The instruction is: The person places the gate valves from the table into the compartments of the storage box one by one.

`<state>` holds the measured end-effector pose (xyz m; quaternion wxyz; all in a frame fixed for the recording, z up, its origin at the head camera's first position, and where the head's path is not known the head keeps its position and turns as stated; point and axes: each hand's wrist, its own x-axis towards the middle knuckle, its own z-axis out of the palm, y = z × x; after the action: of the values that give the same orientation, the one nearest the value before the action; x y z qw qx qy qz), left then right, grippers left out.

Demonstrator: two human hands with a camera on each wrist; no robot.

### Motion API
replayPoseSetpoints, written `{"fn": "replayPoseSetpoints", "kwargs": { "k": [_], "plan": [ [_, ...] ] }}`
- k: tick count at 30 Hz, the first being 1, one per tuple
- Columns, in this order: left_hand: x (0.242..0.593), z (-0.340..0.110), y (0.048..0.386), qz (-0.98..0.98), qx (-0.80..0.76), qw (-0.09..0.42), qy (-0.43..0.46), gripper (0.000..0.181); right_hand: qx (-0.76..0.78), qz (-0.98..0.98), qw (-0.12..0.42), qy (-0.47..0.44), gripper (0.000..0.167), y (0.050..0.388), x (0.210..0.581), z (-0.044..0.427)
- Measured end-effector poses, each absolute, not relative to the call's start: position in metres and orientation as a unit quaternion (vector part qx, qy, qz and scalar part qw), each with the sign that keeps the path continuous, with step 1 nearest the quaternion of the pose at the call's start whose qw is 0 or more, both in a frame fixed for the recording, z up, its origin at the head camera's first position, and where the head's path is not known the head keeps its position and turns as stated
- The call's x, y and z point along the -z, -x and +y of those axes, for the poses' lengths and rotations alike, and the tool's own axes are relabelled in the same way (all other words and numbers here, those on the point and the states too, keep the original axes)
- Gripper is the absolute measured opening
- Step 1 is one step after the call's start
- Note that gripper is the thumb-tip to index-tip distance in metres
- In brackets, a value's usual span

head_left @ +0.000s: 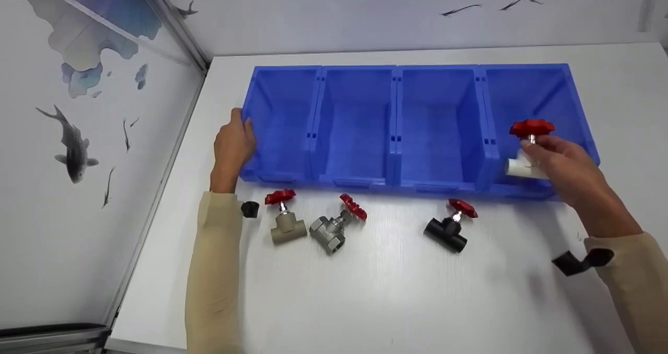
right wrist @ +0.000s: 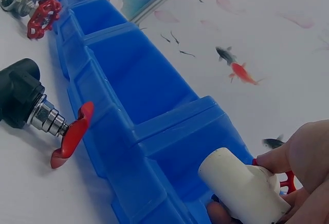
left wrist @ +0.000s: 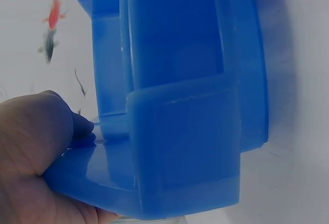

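Note:
In the head view my right hand (head_left: pixel 571 171) holds a white valve (head_left: pixel 522 168) with a red handwheel (head_left: pixel 532 128) above the rightmost compartment. The right wrist view shows the thumb and fingers pinching this white valve (right wrist: pixel 234 185) near its neck; part of its handwheel is hidden behind the hand. At the other end, my left hand (head_left: pixel 233 142) grips the outer wall of the leftmost blue bin (left wrist: pixel 185 147), thumb over its edge and fingers underneath. Three more red-wheeled valves lie in front of the bins: beige (head_left: pixel 288 227), grey metal (head_left: pixel 329 233) and black (head_left: pixel 446 233).
Several blue bins (head_left: pixel 360 183) stand side by side in a row on the white table (head_left: pixel 365 302). Behind them rises a white wall (head_left: pixel 339 25) with fish drawings, and another panel (head_left: pixel 141 197) closes off the left side.

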<state>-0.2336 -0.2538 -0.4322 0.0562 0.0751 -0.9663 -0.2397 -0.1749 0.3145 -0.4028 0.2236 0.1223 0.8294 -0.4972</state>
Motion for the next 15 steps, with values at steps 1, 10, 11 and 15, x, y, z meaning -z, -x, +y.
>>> {"fn": "replayPoseSetpoints", "kwargs": {
  "k": [1,10,11,15],
  "plan": [
    [0.432,-0.254,0.234,-0.967,0.238,0.057,-0.074,0.042,0.500,0.828,0.224,-0.122,0.096,0.176,0.403,0.315],
    [0.431,-0.253,0.233,-0.967,0.238,0.056,-0.077,0.042,0.493,0.831,0.224,-0.127,0.098,0.184,0.408,0.317],
    [0.431,-0.254,0.233,-0.967,0.238,0.056,-0.078,0.042,0.492,0.832,0.222,-0.125,0.097,0.185,0.409,0.317],
    [0.431,-0.254,0.233,-0.966,0.240,0.056,-0.080,0.043,0.492,0.836,0.212,-0.117,0.094,0.188,0.414,0.316]
  ]
}}
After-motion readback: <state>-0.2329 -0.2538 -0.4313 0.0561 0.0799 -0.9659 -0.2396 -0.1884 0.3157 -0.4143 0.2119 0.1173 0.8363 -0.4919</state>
